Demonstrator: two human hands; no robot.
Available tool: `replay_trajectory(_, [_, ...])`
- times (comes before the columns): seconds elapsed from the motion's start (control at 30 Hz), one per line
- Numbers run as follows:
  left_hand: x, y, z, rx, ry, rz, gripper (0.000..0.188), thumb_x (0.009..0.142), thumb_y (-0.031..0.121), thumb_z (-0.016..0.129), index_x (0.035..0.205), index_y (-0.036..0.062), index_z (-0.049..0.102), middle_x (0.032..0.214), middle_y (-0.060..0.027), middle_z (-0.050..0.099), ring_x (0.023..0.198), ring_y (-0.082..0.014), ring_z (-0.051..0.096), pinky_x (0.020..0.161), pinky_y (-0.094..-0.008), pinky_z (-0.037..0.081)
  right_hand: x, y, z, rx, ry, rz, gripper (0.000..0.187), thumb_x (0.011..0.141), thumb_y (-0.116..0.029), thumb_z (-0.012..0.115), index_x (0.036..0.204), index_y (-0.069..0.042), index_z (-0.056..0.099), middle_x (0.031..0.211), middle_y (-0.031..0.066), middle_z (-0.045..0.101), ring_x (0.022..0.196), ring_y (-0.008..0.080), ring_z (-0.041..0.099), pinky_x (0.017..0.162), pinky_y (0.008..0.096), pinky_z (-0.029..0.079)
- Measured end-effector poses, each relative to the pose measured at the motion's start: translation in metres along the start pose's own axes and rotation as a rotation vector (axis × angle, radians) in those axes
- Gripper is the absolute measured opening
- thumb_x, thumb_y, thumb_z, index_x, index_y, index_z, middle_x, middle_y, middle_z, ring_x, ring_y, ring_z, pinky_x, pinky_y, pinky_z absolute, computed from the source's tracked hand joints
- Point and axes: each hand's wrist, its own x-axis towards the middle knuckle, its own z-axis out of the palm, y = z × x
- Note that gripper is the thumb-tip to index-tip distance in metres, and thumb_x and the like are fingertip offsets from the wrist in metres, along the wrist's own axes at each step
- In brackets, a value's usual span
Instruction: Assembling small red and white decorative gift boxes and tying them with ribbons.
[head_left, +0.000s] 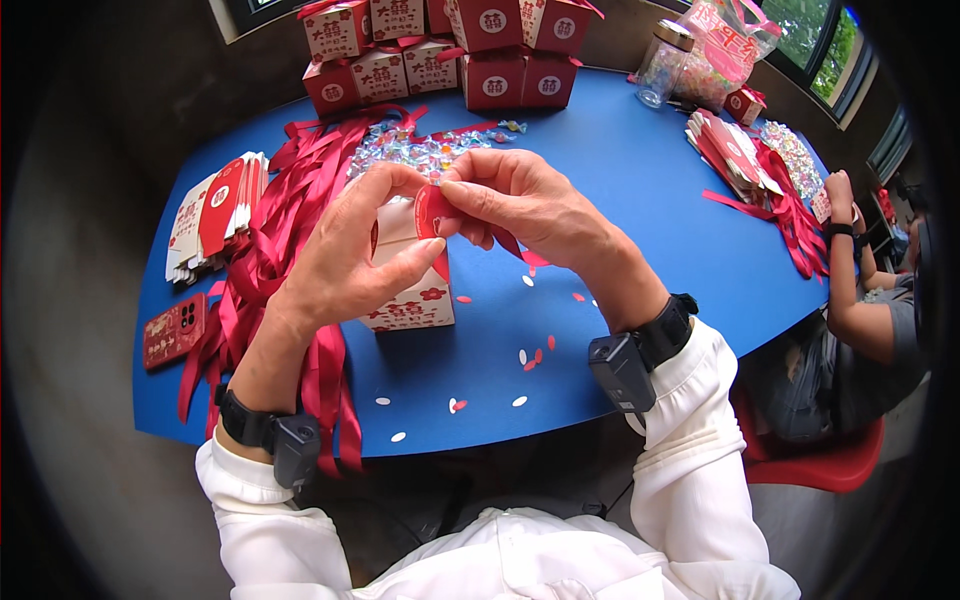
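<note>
A white gift box (412, 305) with red print stands upright on the blue table, below my two hands. My left hand (345, 245) curves around the box top, its fingertips closed at the upper edge of a rounded red flap (428, 212) and its thumb lower down beside it. On the other side, my right hand (535, 205) pinches thumb against finger at the flap's tip. From beneath the right hand a dark red ribbon (515, 250) trails toward the lower right. The pinched part of the ribbon is mostly hidden by my fingers.
Loose red ribbons (290, 220) and wrapped candies (400, 145) lie left and behind. Folded boxes (215, 215) and a red phone (174, 330) are at left. Finished boxes (495, 80) stack at the back, beside a jar (664, 65). A co-worker's arm (855, 290) is at right.
</note>
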Motion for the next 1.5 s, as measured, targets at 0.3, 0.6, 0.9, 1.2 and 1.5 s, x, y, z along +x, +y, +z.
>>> replay_trajectory(0.3, [0.0, -0.003, 0.001, -0.006, 0.017, -0.001, 0.049, 0.08, 0.024, 0.077, 0.116, -0.0006, 0.057, 0.109, -0.0142, 0.064, 0.101, -0.0241, 0.065, 0.089, -0.0363, 0.052, 0.001, 0.004, 0.003, -0.102, -0.008, 0.019, 0.018, 0.097, -0.02, 0.067, 0.097, -0.002, 0.065, 0.081, 0.0016, 0.067, 0.07, 0.0048, 0.058, 0.057, 0.0203, 0.044])
replay_trajectory(0.6, [-0.002, -0.002, 0.0, -0.064, 0.005, -0.043, 0.051, 0.077, 0.022, 0.083, 0.116, 0.0003, 0.058, 0.106, -0.0121, 0.066, 0.098, -0.0215, 0.067, 0.086, -0.0335, 0.054, -0.001, 0.001, 0.01, -0.122, 0.078, 0.052, 0.034, 0.092, -0.025, 0.075, 0.115, -0.005, 0.059, 0.077, -0.0042, 0.06, 0.059, 0.0005, 0.045, 0.048, 0.0172, 0.032])
replay_trajectory(0.9, [-0.003, -0.002, -0.001, -0.141, 0.003, -0.083, 0.056, 0.074, 0.021, 0.09, 0.118, 0.0012, 0.062, 0.106, -0.0093, 0.069, 0.094, -0.0176, 0.07, 0.083, -0.0312, 0.057, -0.003, -0.002, 0.009, -0.023, 0.088, 0.21, 0.069, 0.081, -0.037, 0.083, 0.13, -0.001, 0.052, 0.079, 0.0001, 0.058, 0.06, 0.0028, 0.044, 0.047, 0.0197, 0.027])
replay_trajectory(1.2, [-0.001, -0.006, 0.001, -0.122, 0.028, -0.046, 0.058, 0.071, 0.024, 0.091, 0.118, -0.0013, 0.068, 0.112, -0.014, 0.07, 0.11, -0.0221, 0.066, 0.094, -0.0341, 0.052, -0.003, 0.006, 0.008, 0.173, 0.092, 0.285, 0.057, 0.082, -0.026, 0.077, 0.13, -0.004, 0.053, 0.082, 0.001, 0.056, 0.057, 0.0018, 0.039, 0.046, 0.0192, 0.023])
replay_trajectory(1.5, [0.001, -0.006, -0.001, -0.121, -0.02, -0.004, 0.051, 0.078, 0.018, 0.085, 0.121, -0.002, 0.067, 0.116, -0.0159, 0.07, 0.112, -0.0256, 0.064, 0.099, -0.0358, 0.049, -0.003, 0.008, 0.015, 0.081, 0.203, 0.293, 0.058, 0.077, -0.034, 0.078, 0.123, -0.005, 0.056, 0.084, 0.0027, 0.057, 0.062, 0.0047, 0.043, 0.047, 0.0221, 0.028])
